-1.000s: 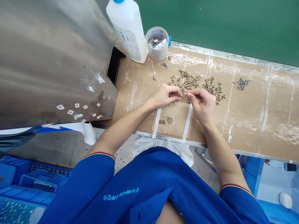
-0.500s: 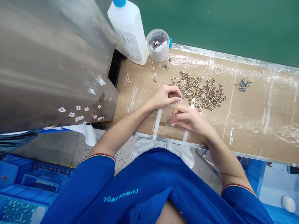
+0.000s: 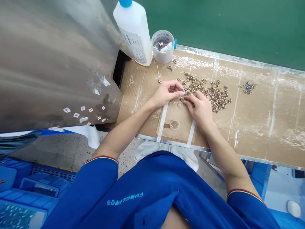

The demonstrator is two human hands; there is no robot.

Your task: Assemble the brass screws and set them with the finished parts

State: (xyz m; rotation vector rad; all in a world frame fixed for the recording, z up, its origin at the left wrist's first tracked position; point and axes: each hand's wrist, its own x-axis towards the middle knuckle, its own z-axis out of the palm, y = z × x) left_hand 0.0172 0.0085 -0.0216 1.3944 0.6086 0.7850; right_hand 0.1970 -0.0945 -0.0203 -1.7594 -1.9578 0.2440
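Brown cardboard (image 3: 252,127) covers the work surface, with a loose heap of brass-coloured metal parts (image 3: 194,86) spread across its middle, directly beyond and to the right of the hands. Left hand (image 3: 169,93): palm inward, fingers curled, thumb and index finger pinching a small metal part (image 3: 183,95) at their tips. Right hand (image 3: 200,109): fingers bent, thumb and index finger drawn close together beside the left fingertips; whether they grip the same part cannot be told. Both hands meet at the near left edge of the heap.

Orientation: the pinched part is mostly hidden by the fingers, so its long axis and pointing direction cannot be read. Parts in the heap lie at mixed angles, with no common direction. At far right, a small group of blue-marked screws (image 3: 248,87) lies apart, most of them with long axes running roughly left to right.

A thin stick (image 3: 157,68) lies left of the heap, its long axis running far to near. Just nearer than the hands, a shallow clear dish (image 3: 174,125) rests between two white tape strips (image 3: 162,123). A white bottle (image 3: 134,35) stands at far left, beside a tape roll (image 3: 163,56) containing scraps.
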